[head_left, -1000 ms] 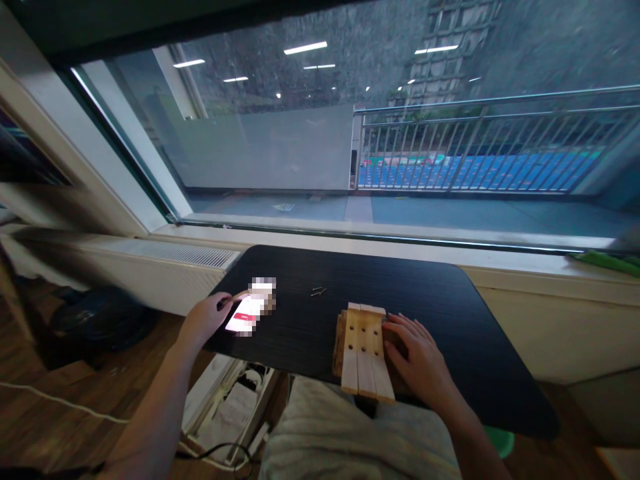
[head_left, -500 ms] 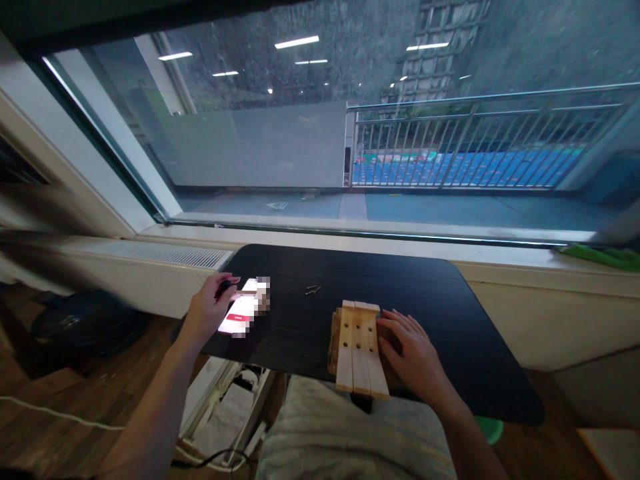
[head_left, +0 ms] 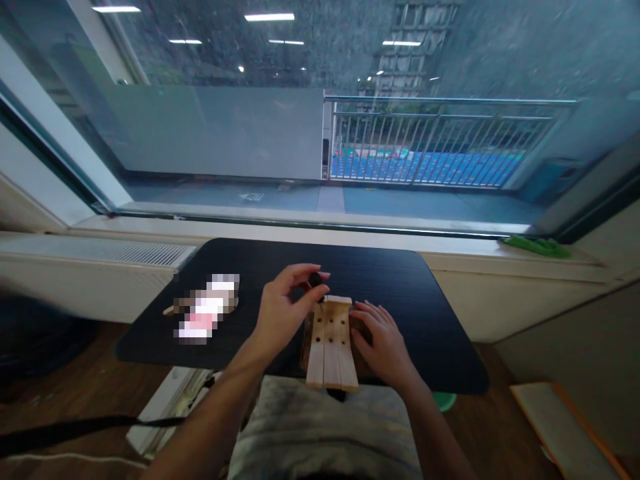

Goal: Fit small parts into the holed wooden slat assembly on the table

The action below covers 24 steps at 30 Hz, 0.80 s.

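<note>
A pale wooden block [head_left: 330, 340] made of slats with several drilled holes lies at the near edge of the black table [head_left: 425, 300]. My right hand [head_left: 380, 343] rests on its right side with fingers laid flat against it. My left hand [head_left: 285, 310] hovers at the block's far left corner, fingers curled in a pinch around a small dark thing [head_left: 316, 279] that I cannot make out. A lit phone [head_left: 205, 313], blurred out, lies on the left part of the table, apart from both hands.
A wide window and sill run behind the table, with a radiator grille [head_left: 100, 252] at left and a green object [head_left: 537, 245] on the sill at right. A flat board [head_left: 565, 427] lies on the floor at right. My lap is below the table edge.
My left hand left the phone and moved right to the wooden block's far corner, now pinching a small dark thing. The right hand stayed on the block. The view shifted right and down.
</note>
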{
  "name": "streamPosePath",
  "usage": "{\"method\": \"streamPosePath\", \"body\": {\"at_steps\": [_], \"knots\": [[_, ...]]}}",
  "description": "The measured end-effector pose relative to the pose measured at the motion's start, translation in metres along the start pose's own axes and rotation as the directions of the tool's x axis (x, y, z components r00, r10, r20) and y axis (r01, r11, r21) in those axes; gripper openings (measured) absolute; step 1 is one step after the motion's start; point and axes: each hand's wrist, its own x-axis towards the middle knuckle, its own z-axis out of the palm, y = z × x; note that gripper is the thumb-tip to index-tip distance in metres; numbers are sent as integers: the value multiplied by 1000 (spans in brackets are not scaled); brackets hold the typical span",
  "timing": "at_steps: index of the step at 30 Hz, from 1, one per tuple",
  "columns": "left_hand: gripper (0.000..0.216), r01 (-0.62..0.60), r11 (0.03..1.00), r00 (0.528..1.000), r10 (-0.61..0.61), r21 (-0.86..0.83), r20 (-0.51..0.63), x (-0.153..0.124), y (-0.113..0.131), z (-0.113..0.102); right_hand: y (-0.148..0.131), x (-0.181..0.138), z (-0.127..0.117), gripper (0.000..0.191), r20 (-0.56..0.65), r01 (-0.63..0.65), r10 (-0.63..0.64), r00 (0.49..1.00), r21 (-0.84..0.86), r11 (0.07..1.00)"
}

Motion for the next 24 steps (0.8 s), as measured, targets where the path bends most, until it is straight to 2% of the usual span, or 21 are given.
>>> {"method": "streamPosePath", "body": {"at_steps": [3,7,10,14,24], "knots": [[23,7,1000,998,-6,-4,56,-4,2,22,-4,-1,-1,28,-1,-9,9,1000,1,1000],[20,6,1000,991,-9,20,137,-8,-1,34,-10,-3,-2,31,-2,-15,15,1000,4,1000],[20,7,997,987,-19,71,162,-10,-4,34,-14,-3,-3,32,6,-17,17,1000,7,1000],[20,0,990,991,-19,142,134,-10,-7,29,-16,-4,-5,32,1,-24,24,1000,18,1000],[24,-25,991,984,1,135,180,-15,-11,29,-16,-3,-5,32,7,-19,19,1000,21,1000]]}}
